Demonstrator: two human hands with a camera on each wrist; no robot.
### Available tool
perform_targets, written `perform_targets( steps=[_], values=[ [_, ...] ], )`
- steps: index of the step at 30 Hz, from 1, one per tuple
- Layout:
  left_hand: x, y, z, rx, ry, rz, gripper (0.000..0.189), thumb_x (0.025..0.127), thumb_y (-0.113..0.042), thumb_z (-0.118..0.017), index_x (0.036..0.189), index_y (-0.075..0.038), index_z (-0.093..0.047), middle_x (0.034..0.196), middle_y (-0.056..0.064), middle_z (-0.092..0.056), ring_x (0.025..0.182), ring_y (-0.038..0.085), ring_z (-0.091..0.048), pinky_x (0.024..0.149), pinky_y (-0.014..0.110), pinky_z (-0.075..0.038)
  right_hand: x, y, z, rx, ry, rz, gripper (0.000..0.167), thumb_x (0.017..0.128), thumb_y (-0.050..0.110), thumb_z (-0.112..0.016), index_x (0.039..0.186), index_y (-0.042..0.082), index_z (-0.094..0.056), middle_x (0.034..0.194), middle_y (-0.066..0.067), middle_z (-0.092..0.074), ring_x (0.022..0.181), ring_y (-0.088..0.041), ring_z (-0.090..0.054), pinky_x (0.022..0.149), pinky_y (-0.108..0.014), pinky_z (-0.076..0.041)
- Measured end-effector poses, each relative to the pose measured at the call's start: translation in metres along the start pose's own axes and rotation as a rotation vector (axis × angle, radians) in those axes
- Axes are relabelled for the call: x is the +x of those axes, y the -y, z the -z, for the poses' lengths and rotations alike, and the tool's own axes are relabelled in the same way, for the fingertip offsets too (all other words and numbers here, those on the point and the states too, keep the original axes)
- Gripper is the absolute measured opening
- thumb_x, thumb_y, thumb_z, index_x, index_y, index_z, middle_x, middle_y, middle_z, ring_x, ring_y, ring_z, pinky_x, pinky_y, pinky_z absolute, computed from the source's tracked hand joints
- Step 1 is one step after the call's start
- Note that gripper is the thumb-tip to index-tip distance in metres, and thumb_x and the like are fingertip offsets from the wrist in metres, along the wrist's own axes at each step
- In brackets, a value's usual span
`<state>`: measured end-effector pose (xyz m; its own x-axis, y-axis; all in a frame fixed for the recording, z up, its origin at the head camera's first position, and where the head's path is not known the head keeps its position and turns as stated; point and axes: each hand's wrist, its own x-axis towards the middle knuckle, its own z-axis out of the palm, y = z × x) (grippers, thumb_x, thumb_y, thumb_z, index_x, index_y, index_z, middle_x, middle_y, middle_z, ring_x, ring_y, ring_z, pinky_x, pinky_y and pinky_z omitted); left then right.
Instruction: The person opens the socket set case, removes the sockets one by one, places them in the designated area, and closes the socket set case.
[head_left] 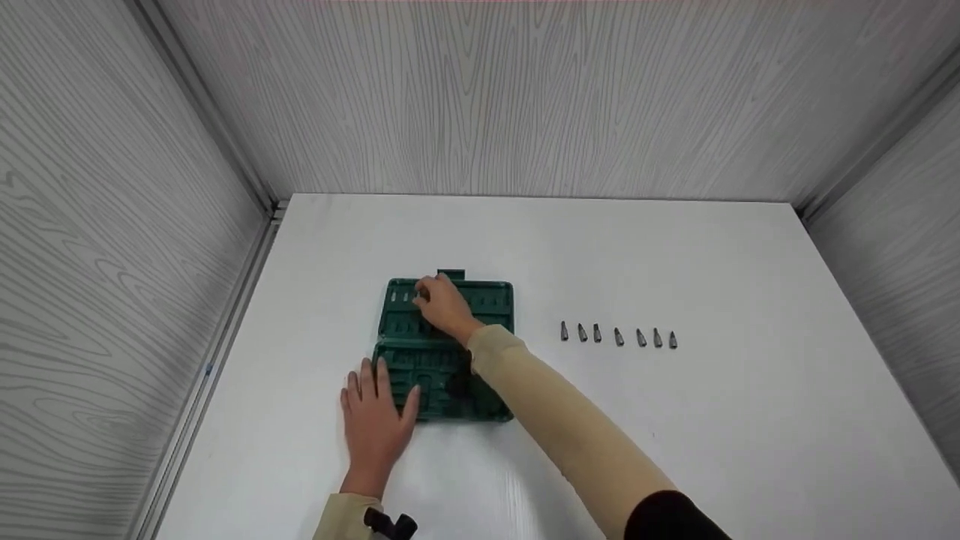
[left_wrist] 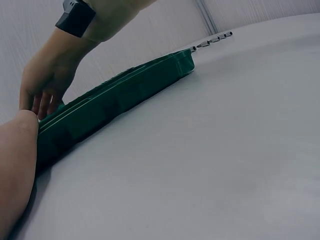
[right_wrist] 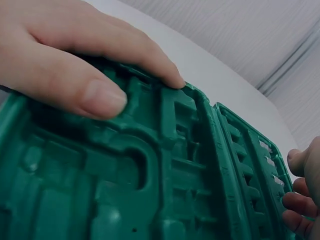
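A green plastic tool case [head_left: 442, 339] lies unfolded, its moulded compartments facing up. My left hand [head_left: 379, 427] rests along the case's near left edge, fingers spread, with the thumb over the rim; part of it also shows in the left wrist view [left_wrist: 17, 170]. Over the far half, my right hand [head_left: 448, 306] reaches down with bent fingers at the row of slots. Whether these fingers pinch anything is hidden. Just left of the fingertips [right_wrist: 295, 202], small metal bits [right_wrist: 270, 161] sit in the slots.
Several small dark metal bits [head_left: 619, 337] stand or lie in a spaced row on the white table [head_left: 720, 420], right of the case. Grey wood-grained panels [head_left: 480, 97] enclose the table at the back and both sides.
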<state>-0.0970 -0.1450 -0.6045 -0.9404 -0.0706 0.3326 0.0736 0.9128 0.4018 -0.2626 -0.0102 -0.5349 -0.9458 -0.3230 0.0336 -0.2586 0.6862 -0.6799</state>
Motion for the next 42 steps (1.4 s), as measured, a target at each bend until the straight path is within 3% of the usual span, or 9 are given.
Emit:
perform_targets(
  steps=[7, 12, 18, 25, 31, 38, 42],
  values=[
    [-0.001, -0.001, -0.002, -0.013, -0.016, 0.004, 0.078, 0.088, -0.055, -0.05, 0.142, -0.001, -0.034, 0.145, 0.024, -0.029, 0.13, 0.046, -0.025, 0.102, 0.059, -0.017, 0.012, -0.002, -0.003, -0.069, 0.002, -0.045, 0.024, 0.094, 0.018, -0.056, 0.113, 0.005, -0.063, 0.11, -0.01, -0.056, 0.097, -0.018, -0.055, 0.083, -0.034, -0.046],
    [0.0, -0.002, -0.004, -0.012, -0.009, 0.011, 0.078, 0.088, -0.055, -0.049, 0.143, -0.002, -0.034, 0.145, 0.023, -0.029, 0.13, 0.045, -0.024, 0.103, 0.059, -0.016, 0.014, -0.007, -0.007, -0.113, 0.003, -0.063, 0.027, 0.094, 0.019, -0.056, 0.117, 0.007, -0.063, 0.112, -0.01, -0.057, 0.099, -0.02, -0.055, 0.084, -0.033, -0.047],
    [-0.001, -0.001, -0.004, -0.004, -0.004, 0.01, 0.078, 0.088, -0.055, -0.049, 0.142, -0.001, -0.034, 0.146, 0.023, -0.028, 0.131, 0.045, -0.024, 0.103, 0.059, -0.017, 0.013, -0.008, -0.008, -0.153, 0.018, -0.063, 0.032, 0.095, 0.02, -0.055, 0.121, 0.004, -0.06, 0.124, -0.016, -0.053, 0.114, -0.026, -0.051, 0.09, -0.038, -0.044],
    [0.001, 0.0, -0.004, -0.006, -0.003, 0.004, 0.078, 0.089, -0.055, -0.048, 0.143, -0.001, -0.033, 0.146, 0.023, -0.028, 0.131, 0.045, -0.024, 0.104, 0.058, -0.016, 0.013, -0.006, -0.008, -0.127, 0.003, -0.08, 0.026, 0.095, 0.021, -0.054, 0.116, 0.007, -0.053, 0.108, -0.011, -0.05, 0.09, -0.021, -0.051, 0.076, -0.036, -0.045],
    [-0.001, 0.0, -0.003, -0.006, 0.012, 0.015, 0.078, 0.089, -0.055, -0.048, 0.144, -0.002, -0.032, 0.146, 0.023, -0.027, 0.132, 0.045, -0.022, 0.104, 0.058, -0.015, 0.014, -0.007, -0.011, -0.094, -0.006, -0.09, 0.023, 0.094, 0.021, -0.055, 0.115, 0.012, -0.051, 0.108, -0.008, -0.049, 0.09, -0.019, -0.049, 0.076, -0.035, -0.044],
    [0.001, 0.0, -0.004, -0.005, 0.021, 0.02, 0.079, 0.089, -0.058, -0.045, 0.144, -0.003, -0.031, 0.147, 0.022, -0.026, 0.132, 0.045, -0.021, 0.104, 0.058, -0.015, 0.014, -0.007, -0.012, -0.116, -0.042, -0.102, 0.022, 0.094, 0.023, -0.056, 0.111, 0.01, -0.063, 0.109, -0.009, -0.052, 0.095, -0.019, -0.053, 0.081, -0.035, -0.046],
    [0.0, 0.0, -0.004, -0.001, 0.012, 0.014, 0.079, 0.089, -0.057, -0.047, 0.144, -0.002, -0.032, 0.147, 0.022, -0.027, 0.132, 0.045, -0.022, 0.104, 0.059, -0.016, 0.013, -0.008, -0.014, -0.072, -0.081, -0.099, 0.019, 0.094, 0.021, -0.056, 0.107, 0.01, -0.064, 0.106, -0.009, -0.053, 0.09, -0.018, -0.054, 0.079, -0.035, -0.046]
  ],
)
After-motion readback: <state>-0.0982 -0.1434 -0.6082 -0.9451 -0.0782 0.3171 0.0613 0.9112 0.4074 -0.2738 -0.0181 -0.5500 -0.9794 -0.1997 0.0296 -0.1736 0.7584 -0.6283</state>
